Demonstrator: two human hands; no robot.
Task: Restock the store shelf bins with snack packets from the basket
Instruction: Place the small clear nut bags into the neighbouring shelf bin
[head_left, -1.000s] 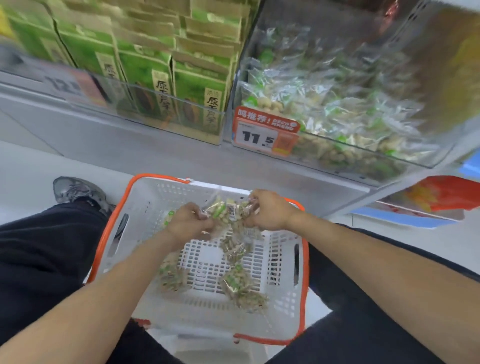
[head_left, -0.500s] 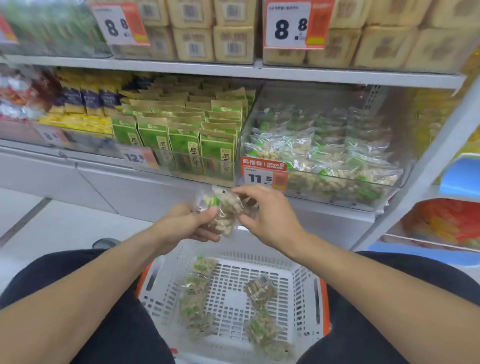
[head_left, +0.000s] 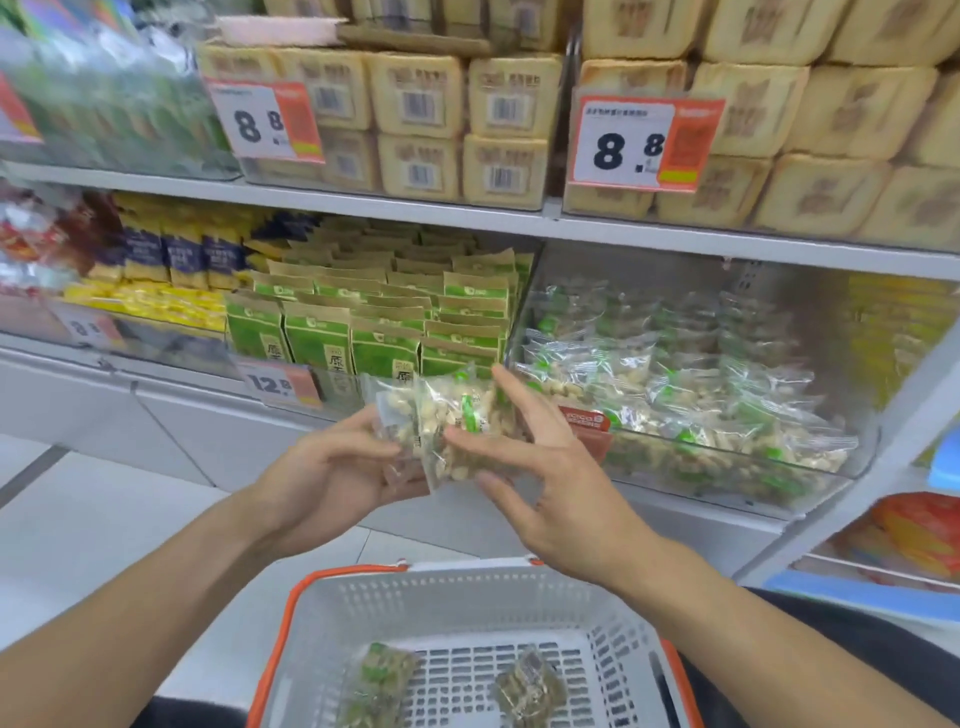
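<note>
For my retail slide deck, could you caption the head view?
Both hands lift clear nut packets from a basket toward the matching shelf bin.

I see grey shelves (head_left: 519, 221) filling the view, tan boxes (head_left: 415, 93) stacked above them, a price tag (head_left: 641, 143) clipped to their front edge, pale floor tiles (head_left: 104, 519) below them.
</note>
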